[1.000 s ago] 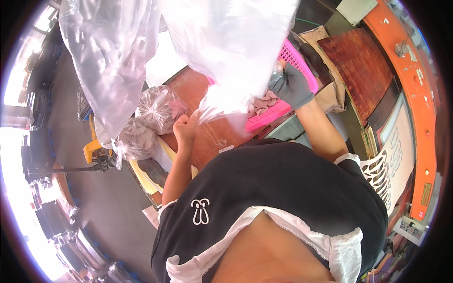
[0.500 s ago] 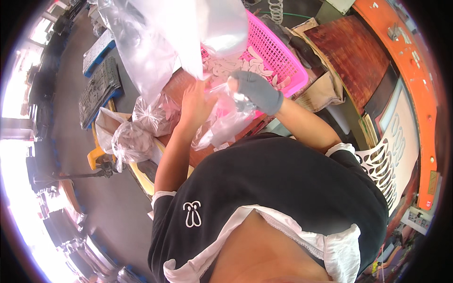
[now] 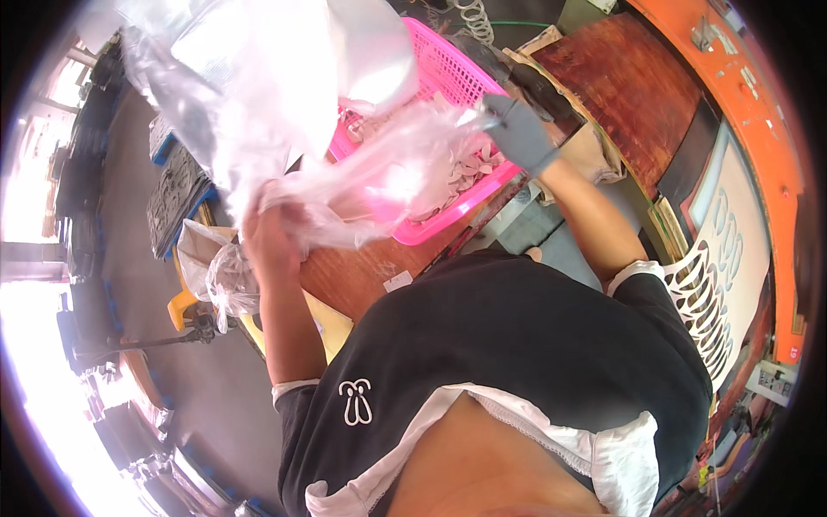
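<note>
A clear plastic bag (image 3: 379,168), blurred by motion, stretches between my two hands over a pink basket (image 3: 461,207). My right hand (image 3: 517,133), in a grey glove with bare fingertips, pinches the bag's far right end. At its other end my bare left hand (image 3: 274,228) is closed on the plastic, its fingers smeared and partly covered by the film. Pale flat cut pieces (image 3: 469,175) lie in the basket, some seen through the bag. Large sheets of clear and silvery plastic (image 3: 258,86) hang above my left hand and cover the basket's left part.
A tied clear bag (image 3: 231,280) sits left of my left forearm on the brown table (image 3: 349,271). To the right are a reddish-brown board (image 3: 620,95), an orange machine frame (image 3: 767,129) and a white sheet with cut-outs (image 3: 702,302). Dark stacked sheets (image 3: 175,198) stand at left.
My hands have moved apart, the left toward the left and nearer, the right toward the right and farther. The bunched bag is now spread between them, over the basket.
</note>
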